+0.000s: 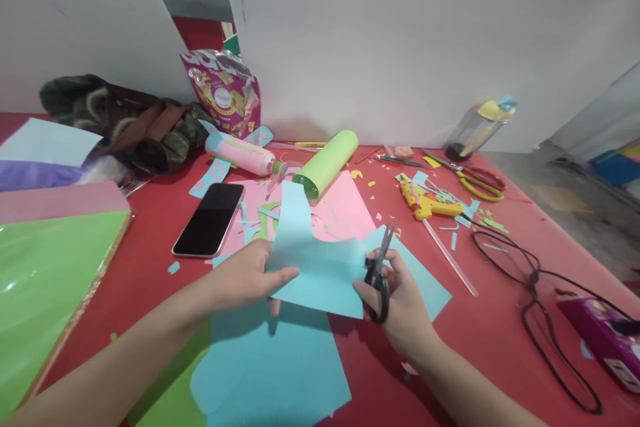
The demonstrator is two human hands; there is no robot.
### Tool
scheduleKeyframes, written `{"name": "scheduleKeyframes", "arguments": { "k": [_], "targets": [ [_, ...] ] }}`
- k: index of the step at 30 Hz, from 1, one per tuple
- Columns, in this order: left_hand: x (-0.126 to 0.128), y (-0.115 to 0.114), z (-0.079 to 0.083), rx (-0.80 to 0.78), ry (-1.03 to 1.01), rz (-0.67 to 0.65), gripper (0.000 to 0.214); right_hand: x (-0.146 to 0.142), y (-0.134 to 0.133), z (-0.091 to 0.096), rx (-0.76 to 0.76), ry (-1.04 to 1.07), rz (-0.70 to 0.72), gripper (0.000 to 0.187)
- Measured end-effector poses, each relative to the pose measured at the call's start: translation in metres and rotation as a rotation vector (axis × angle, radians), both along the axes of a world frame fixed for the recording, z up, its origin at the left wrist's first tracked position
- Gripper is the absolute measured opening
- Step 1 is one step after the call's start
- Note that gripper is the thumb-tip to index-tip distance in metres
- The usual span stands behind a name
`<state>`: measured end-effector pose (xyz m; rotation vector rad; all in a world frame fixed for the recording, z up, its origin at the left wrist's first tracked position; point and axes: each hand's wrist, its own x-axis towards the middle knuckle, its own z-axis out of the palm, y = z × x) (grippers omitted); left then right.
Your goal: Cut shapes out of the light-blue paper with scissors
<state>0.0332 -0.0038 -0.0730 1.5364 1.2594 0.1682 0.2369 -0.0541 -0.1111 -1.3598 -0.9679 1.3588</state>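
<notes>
My left hand (245,277) pinches the left edge of a light blue paper piece (315,260), thumb on top, holding it above the red table (500,307). My right hand (400,303) grips small black scissors (379,273), fingers through the handles, blades pointing up into the paper's right side. Another light blue sheet (270,367) lies flat beneath my hands. More blue paper (425,283) lies under my right hand.
A black phone (209,219), pink paper (345,210), a rolled green sheet (326,163), a pink bottle (245,153), a yellow glue gun (425,203), yellow-handled scissors (475,180) and a black cord (530,287) lie about. Stacked coloured sheets (45,267) are left. Snack bag (223,90) stands behind.
</notes>
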Motion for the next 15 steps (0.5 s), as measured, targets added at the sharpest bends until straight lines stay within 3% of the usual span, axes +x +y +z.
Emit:
{"name": "scheduleKeyframes", "arguments": {
  "k": [4, 8, 13, 15],
  "targets": [
    [0.002, 0.0, 0.0, -0.059, -0.167, 0.059, 0.018, 0.001, 0.003, -0.002, 0.005, 0.021, -0.08, 0.032],
    [0.006, -0.002, -0.012, -0.074, -0.407, 0.251, 0.021, 0.003, 0.005, -0.006, 0.048, 0.03, -0.169, 0.031],
    [0.023, -0.018, -0.03, -0.207, -0.708, 0.486, 0.03, 0.002, 0.003, -0.006, 0.078, 0.051, -0.249, 0.032],
    [0.032, -0.028, -0.035, -0.289, -0.683, 0.429, 0.035, -0.001, 0.001, -0.005, 0.075, 0.065, -0.244, 0.032]
  ]
}}
